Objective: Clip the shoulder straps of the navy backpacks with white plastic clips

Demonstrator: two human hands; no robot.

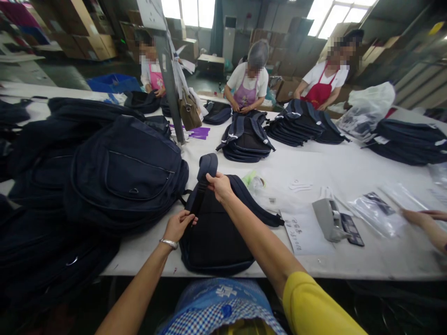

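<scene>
A dark navy backpack point(220, 237) lies back side up on the white table in front of me. My right hand point(219, 185) pinches its left shoulder strap point(208, 164), whose padded end is folded up above the fingers. Lower along the same side, my left hand point(181, 224) grips the black webbing point(198, 197) of that strap between thumb and fingers. The webbing runs taut between both hands. The other shoulder strap point(256, 204) curves out to the right on the table.
Navy backpacks point(125, 177) are heaped at my left. Across the table point(300, 163) stand more backpack stacks point(246, 139) and several co-workers. At right are a grey tape dispenser point(328, 218), a phone point(352, 229), a written sheet point(303, 235), plastic bags point(379, 214) and another person's hand point(419, 218). A metal post point(170, 83) rises ahead.
</scene>
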